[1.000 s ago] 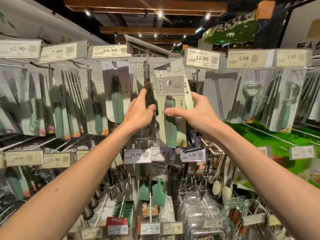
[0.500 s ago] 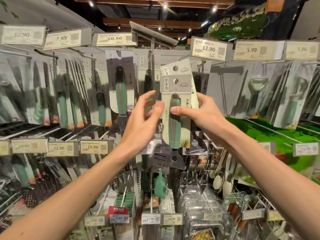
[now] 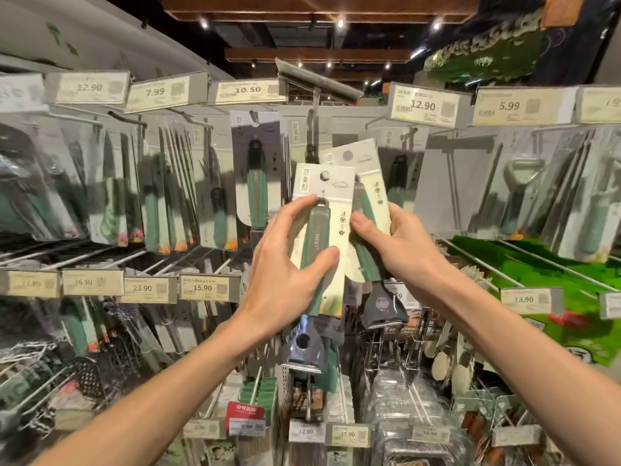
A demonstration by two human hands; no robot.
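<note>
Two carded kitchen tools with green handles and metal blades are held up before a shop display. My left hand (image 3: 285, 253) grips the front pack (image 3: 324, 183) round its green handle, thumb on the right side, fingers on the left. My right hand (image 3: 396, 243) holds the second pack (image 3: 361, 156) just behind and to the right, tilted, thumb across its card. The two packs overlap. Their metal ends hang below my hands. An empty metal hook (image 3: 311, 129) juts out above them.
Rows of pegs carry more carded tools, such as a green-handled one (image 3: 257, 169) at the left and a peeler (image 3: 522, 183) at the right. Price tags (image 3: 426, 104) line the rails. Lower racks hold spoons, graters and wrapped goods.
My left hand let go of the dark hanging item and took hold of the front pack. Both packs have come off the hook and moved lower, nearer to me.
</note>
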